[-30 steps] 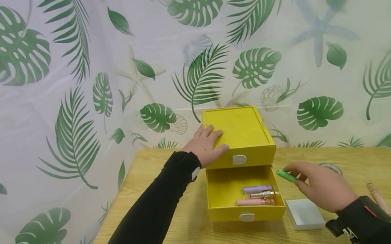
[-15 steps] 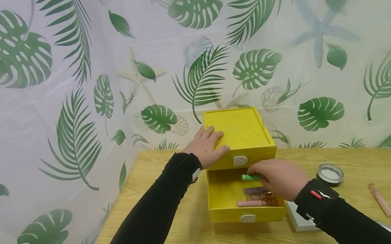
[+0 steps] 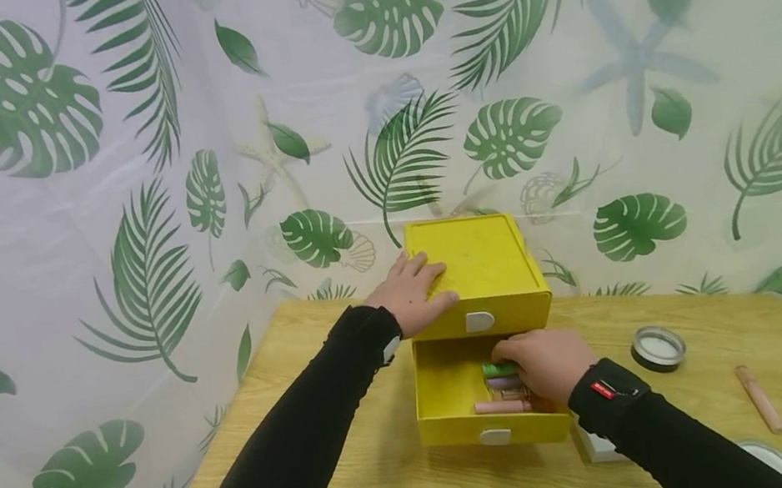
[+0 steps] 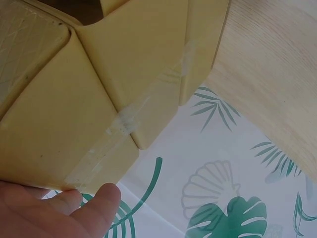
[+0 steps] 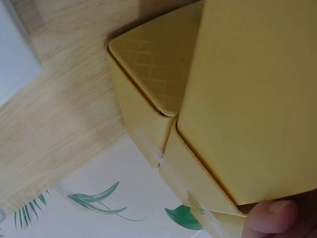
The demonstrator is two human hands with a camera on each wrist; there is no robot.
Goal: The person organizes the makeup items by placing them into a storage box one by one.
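Head view: right hand (image 3: 547,364) is down inside the pulled-out lower drawer (image 3: 456,424) of the small yellow plastic 2-drawer box (image 3: 485,264), fingers curled round a short green tube (image 3: 498,368), pinching it near its end. Tube sits low in the drawer, just behind a purple tube (image 3: 501,383) and a pink tube (image 3: 500,406), close enough that contact can't be ruled out. Left hand (image 3: 413,291) lies flat on the box top, fingers straight and slightly spread, thumb on the front edge above the white tab of the upper drawer (image 3: 479,320).

Right wrist view shows only a thumb tip (image 5: 271,216) against the yellow wall; left wrist view shows fingertips (image 4: 101,198) under a taped yellow corner, nothing of the tube.

Risks, as a judgement: released at an angle, the green tube could roll onto the other 2 tubes or knock them askew. Knuckles sit close under the upper drawer front, so lifting out could catch there and jolt the light box; if the left hand eases off, the box may slide on the wooden table (image 3: 366,484). Sleeve passes near the white square box (image 3: 595,450) and could nudge it. Round lidded tin (image 3: 658,347) and peach tube (image 3: 760,400) are well apart.
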